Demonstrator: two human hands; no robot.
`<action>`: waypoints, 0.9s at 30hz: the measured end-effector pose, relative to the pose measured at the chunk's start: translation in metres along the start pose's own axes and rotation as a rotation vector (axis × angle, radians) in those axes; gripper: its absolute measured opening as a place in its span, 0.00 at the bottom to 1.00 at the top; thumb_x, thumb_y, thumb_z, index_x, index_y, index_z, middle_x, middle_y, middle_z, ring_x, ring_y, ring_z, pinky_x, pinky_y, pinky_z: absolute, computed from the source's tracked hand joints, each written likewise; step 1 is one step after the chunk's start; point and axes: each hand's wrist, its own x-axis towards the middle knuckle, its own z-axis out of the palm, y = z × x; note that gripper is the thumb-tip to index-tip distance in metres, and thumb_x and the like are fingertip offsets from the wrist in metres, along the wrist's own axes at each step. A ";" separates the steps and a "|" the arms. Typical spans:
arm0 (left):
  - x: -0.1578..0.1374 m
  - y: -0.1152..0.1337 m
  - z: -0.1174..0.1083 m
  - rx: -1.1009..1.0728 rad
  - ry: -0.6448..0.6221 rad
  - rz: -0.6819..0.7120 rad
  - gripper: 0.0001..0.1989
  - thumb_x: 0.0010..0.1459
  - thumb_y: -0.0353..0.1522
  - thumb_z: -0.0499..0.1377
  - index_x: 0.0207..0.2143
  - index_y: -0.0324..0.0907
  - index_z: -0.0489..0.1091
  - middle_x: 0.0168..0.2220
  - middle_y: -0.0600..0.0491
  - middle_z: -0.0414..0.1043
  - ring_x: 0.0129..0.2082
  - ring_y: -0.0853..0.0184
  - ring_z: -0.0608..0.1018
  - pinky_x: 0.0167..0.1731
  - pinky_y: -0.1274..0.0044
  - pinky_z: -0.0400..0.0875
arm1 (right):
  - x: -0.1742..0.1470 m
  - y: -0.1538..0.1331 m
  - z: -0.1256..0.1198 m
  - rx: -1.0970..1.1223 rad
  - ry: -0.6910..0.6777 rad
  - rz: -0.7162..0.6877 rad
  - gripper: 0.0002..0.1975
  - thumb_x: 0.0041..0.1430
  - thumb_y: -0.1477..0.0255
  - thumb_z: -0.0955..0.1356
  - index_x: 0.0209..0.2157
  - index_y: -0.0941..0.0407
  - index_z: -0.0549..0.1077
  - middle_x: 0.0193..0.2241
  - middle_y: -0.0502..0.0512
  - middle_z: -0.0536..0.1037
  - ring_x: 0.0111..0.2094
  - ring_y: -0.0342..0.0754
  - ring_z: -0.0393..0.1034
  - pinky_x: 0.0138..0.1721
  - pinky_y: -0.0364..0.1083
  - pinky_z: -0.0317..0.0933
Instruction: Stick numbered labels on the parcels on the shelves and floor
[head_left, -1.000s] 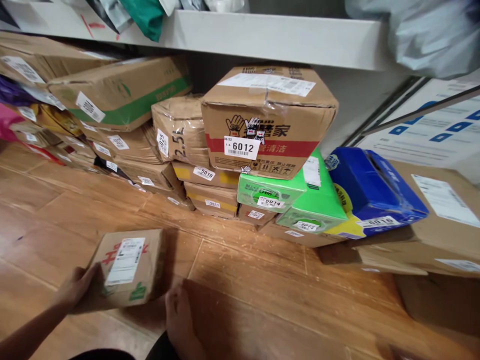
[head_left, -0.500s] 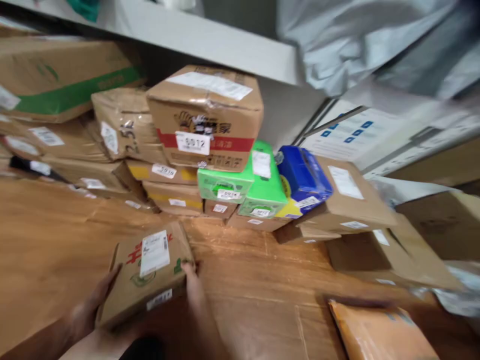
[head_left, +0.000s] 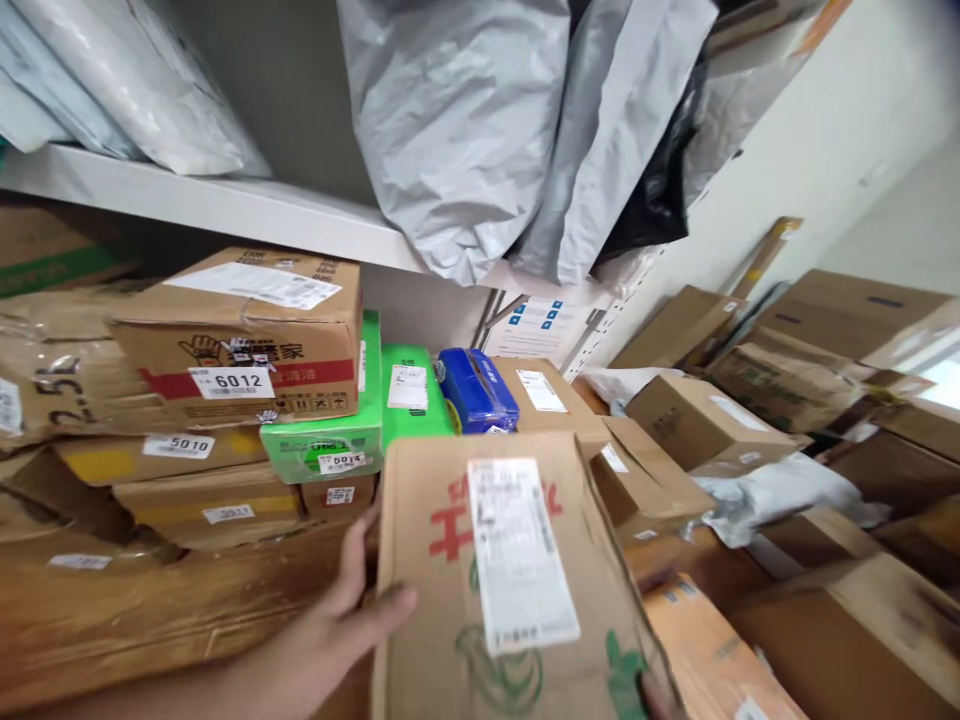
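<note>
A flat cardboard box (head_left: 420, 640) with red lettering, green print and a white shipping label is held up in front of the green boxes. My left hand (head_left: 360, 605) grips its left side, thumb on the top face and fingers along the edge. At the lower right edge only bits of my right hand (head_left: 658, 695) show, with fingertips against the box; most of that hand is hidden. Beyond the box are a green box (head_left: 409, 415), a blue box (head_left: 476, 390) and a brown carton (head_left: 244, 345) labelled 6012.
Above runs a white shelf (head_left: 300, 215) with a grey plastic bag (head_left: 465, 130) hanging over its edge. Several cartons (head_left: 697, 425) are heaped at the right near the wall. An orange parcel (head_left: 712, 650) lies on the floor at lower right. Wooden flooring (head_left: 187, 620) shows at left.
The held box has risen from low over the floor and moved right, closer to the camera, in both hands. The view has swung up and to the right.
</note>
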 end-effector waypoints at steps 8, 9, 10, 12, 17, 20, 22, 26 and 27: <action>0.045 0.101 -0.014 -0.167 0.322 0.274 0.43 0.57 0.54 0.52 0.67 0.57 0.32 0.70 0.65 0.33 0.69 0.54 0.41 0.66 0.60 0.40 | 0.172 -0.077 0.095 -0.071 -0.036 -0.011 0.28 0.57 0.53 0.52 0.40 0.57 0.71 0.34 0.59 0.78 0.36 0.54 0.72 0.34 0.50 0.65; 0.040 0.094 -0.013 -0.069 0.355 0.280 0.43 0.56 0.54 0.53 0.67 0.60 0.34 0.70 0.67 0.31 0.69 0.53 0.39 0.66 0.59 0.36 | 0.181 -0.083 0.112 -0.152 -0.065 -0.025 0.27 0.56 0.52 0.54 0.37 0.57 0.72 0.35 0.60 0.78 0.38 0.55 0.71 0.37 0.51 0.64; 0.034 0.083 -0.012 0.039 0.357 0.269 0.41 0.56 0.54 0.53 0.66 0.63 0.36 0.70 0.69 0.29 0.69 0.53 0.37 0.65 0.58 0.32 | 0.187 -0.088 0.128 -0.208 -0.071 -0.028 0.26 0.54 0.51 0.56 0.36 0.58 0.73 0.36 0.63 0.77 0.40 0.57 0.70 0.40 0.53 0.63; 0.021 0.054 -0.005 0.230 0.264 0.245 0.36 0.57 0.53 0.53 0.65 0.66 0.43 0.70 0.70 0.29 0.69 0.54 0.36 0.65 0.57 0.30 | 0.191 -0.095 0.150 -0.331 -0.039 -0.031 0.27 0.52 0.50 0.60 0.37 0.60 0.73 0.41 0.69 0.76 0.46 0.63 0.66 0.46 0.60 0.59; 0.001 -0.016 0.012 0.366 -0.045 0.171 0.26 0.60 0.51 0.48 0.61 0.63 0.57 0.68 0.63 0.44 0.68 0.56 0.47 0.66 0.61 0.38 | 0.199 -0.110 0.158 -0.559 -0.123 -0.023 0.34 0.55 0.48 0.59 0.45 0.66 0.71 0.47 0.77 0.72 0.53 0.71 0.58 0.50 0.66 0.52; -0.004 -0.038 0.012 0.386 -0.092 0.140 0.26 0.59 0.51 0.48 0.60 0.63 0.60 0.66 0.59 0.52 0.66 0.56 0.53 0.65 0.62 0.46 | 0.187 -0.097 0.126 -0.577 -0.210 -0.219 0.35 0.57 0.48 0.57 0.48 0.66 0.69 0.48 0.75 0.71 0.53 0.67 0.60 0.52 0.64 0.53; -0.007 -0.049 0.007 0.417 -0.130 0.110 0.25 0.58 0.51 0.49 0.58 0.63 0.62 0.65 0.57 0.56 0.65 0.55 0.57 0.64 0.63 0.51 | 0.154 -0.063 0.089 -0.519 -0.202 -0.468 0.33 0.57 0.51 0.60 0.53 0.62 0.66 0.49 0.70 0.70 0.53 0.62 0.61 0.53 0.61 0.55; -0.018 -0.077 -0.003 0.503 -0.157 -0.074 0.26 0.52 0.55 0.53 0.43 0.52 0.77 0.45 0.47 0.76 0.46 0.52 0.76 0.49 0.65 0.70 | 0.039 0.042 0.004 -0.387 -0.473 -0.290 0.23 0.49 0.49 0.67 0.40 0.50 0.75 0.37 0.58 0.76 0.41 0.54 0.71 0.43 0.54 0.65; -0.021 -0.085 -0.004 0.539 -0.154 -0.147 0.26 0.50 0.56 0.53 0.35 0.48 0.79 0.36 0.46 0.78 0.38 0.54 0.77 0.42 0.66 0.72 | 0.011 0.065 -0.012 -0.375 -0.407 -0.085 0.22 0.48 0.48 0.67 0.37 0.49 0.75 0.35 0.56 0.75 0.40 0.52 0.73 0.41 0.53 0.65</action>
